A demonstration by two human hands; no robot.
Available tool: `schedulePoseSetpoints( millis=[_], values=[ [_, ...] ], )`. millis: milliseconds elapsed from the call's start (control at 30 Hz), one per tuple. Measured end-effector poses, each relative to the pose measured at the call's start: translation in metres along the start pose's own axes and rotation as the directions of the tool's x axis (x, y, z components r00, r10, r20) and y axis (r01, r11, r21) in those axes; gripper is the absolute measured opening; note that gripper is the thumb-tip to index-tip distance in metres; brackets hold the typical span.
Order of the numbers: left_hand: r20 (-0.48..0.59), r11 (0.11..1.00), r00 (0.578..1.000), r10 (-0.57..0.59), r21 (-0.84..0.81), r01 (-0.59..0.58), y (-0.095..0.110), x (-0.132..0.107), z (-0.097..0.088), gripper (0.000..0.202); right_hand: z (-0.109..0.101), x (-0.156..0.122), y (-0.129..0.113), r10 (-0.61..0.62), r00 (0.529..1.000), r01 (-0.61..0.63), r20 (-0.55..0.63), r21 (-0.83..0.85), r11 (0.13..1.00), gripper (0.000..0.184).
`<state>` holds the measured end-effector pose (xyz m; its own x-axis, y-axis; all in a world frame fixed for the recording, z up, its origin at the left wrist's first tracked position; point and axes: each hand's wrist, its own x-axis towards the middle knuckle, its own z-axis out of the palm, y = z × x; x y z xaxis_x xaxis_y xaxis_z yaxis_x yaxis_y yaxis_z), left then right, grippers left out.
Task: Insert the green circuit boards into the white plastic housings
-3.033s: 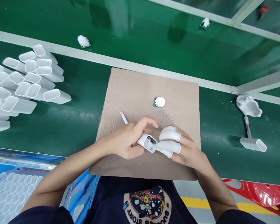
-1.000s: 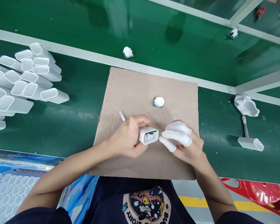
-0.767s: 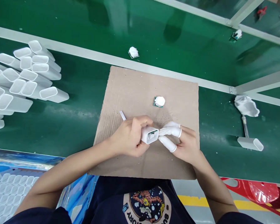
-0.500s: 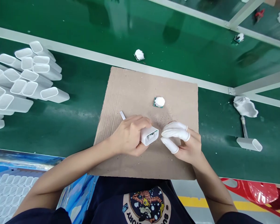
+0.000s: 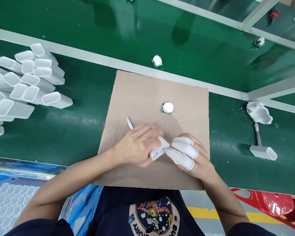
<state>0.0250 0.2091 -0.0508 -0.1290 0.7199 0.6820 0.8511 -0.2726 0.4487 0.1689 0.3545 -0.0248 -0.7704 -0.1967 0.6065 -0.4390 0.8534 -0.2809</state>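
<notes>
The left hand (image 5: pixel 140 146) squeezes a smooth white plastic case (image 5: pixel 159 151). The right hand (image 5: pixel 190 154) touches its edge; I can't tell if it's pinching. Past the left fingers, its end, hollow before, looks flat.

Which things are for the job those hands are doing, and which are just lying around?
For the job, it seems:
white case, in the left hand
white finger covers on the right hand
cardboard underneath
white-topped green board on it
similar white tubes, left

Probably just lying around:
red thing, top right
red plastic piece, lower right
</notes>
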Motion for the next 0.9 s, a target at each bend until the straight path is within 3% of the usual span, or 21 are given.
schedulePoseSetpoints(
  millis=[233, 367, 467, 567, 633, 700, 733, 767, 800, 900],
  values=[
    [-0.005, 0.999, 1.0, -0.015, -0.049, 0.015, 0.001, 0.0, 0.002, 0.012, 0.004, 0.003, -0.003, 0.026, 1.0, -0.026, 0.004, 0.11, 0.994, 0.03],
    [0.048, 0.965, 0.997, -0.064, -0.253, 0.074, 0.001, 0.0, 0.003, 0.023, 0.006, -0.002, -0.001, 0.085, 0.996, -0.079, -0.042, 0.128, 0.989, 0.04],
    [0.121, 0.914, 0.987, -0.106, -0.378, 0.145, 0.002, -0.003, 0.005, 0.042, 0.007, -0.004, 0.0, 0.182, 0.983, -0.182, 0.011, 0.061, 0.981, 0.053],
    [0.23, 0.902, 0.954, -0.192, -0.342, 0.264, 0.002, -0.004, 0.004, 0.052, 0.005, 0.001, 0.003, 0.193, 0.975, -0.196, 0.106, 0.016, 0.98, 0.046],
    [0.315, 0.898, 0.906, -0.283, -0.244, 0.365, 0.0, 0.0, -0.002, 0.053, 0.0, 0.009, 0.014, 0.237, 0.961, -0.242, 0.144, 0.021, 0.97, 0.037],
    [0.376, 0.891, 0.848, -0.373, -0.108, 0.44, -0.003, 0.008, -0.015, 0.049, -0.008, 0.022, 0.036, 0.405, 0.893, -0.404, 0.194, -0.048, 0.913, 0.028],
    [0.386, 0.89, 0.828, -0.406, -0.04, 0.454, -0.003, 0.012, -0.024, 0.045, -0.014, 0.03, 0.053, 0.509, 0.836, -0.497, 0.204, -0.112, 0.861, 0.024],
    [0.386, 0.889, 0.817, -0.43, 0.021, 0.458, -0.003, 0.014, -0.034, 0.041, -0.019, 0.039, 0.072, 0.642, 0.742, -0.609, 0.194, -0.208, 0.766, 0.021],
    [0.375, 0.888, 0.813, -0.445, 0.07, 0.454, -0.002, 0.016, -0.045, 0.036, -0.025, 0.049, 0.093, 0.7, 0.698, -0.653, 0.151, -0.266, 0.709, 0.02],
    [0.281, 0.883, 0.838, -0.468, 0.182, 0.432, 0.0, 0.006, -0.079, 0.029, -0.041, 0.079, 0.156, 0.774, 0.632, -0.711, 0.037, -0.369, 0.598, 0.027]
  ],
)
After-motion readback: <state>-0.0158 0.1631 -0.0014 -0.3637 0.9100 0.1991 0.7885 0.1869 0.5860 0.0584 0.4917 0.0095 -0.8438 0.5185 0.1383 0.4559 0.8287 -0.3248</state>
